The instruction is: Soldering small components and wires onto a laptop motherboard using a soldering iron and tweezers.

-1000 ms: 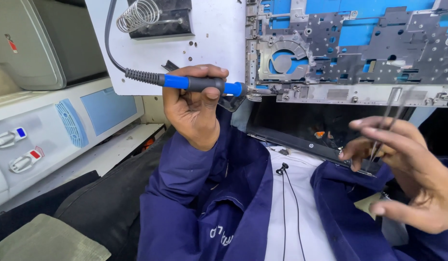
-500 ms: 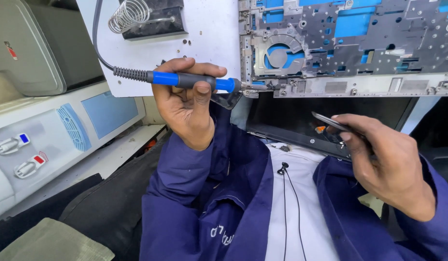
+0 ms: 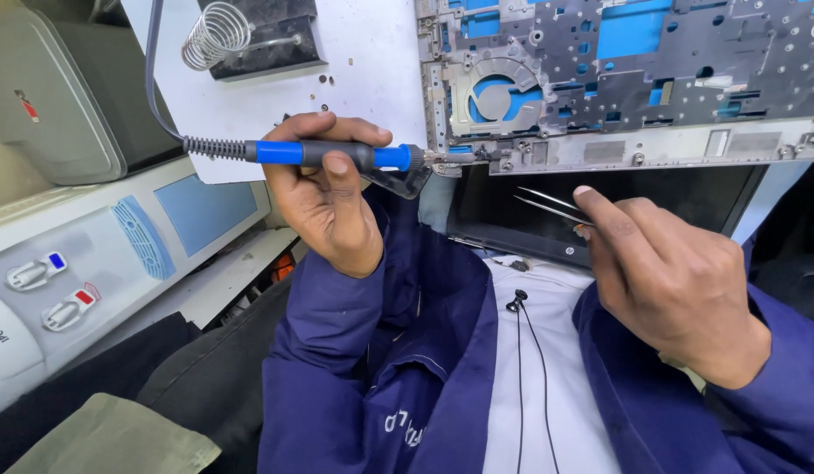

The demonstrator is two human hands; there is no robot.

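Head view: left hand (image 3: 323,197) clenched around soldering iron (image 3: 337,154), tip laid at laptop chassis (image 3: 617,79) corner for reach; right hand (image 3: 666,272) grasping tweezers (image 3: 547,204) held ready nearby.

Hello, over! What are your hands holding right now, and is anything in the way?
Left hand grips soldering iron, tip at laptop chassis edge. Right hand holds tweezers, clear of board. Nothing between.
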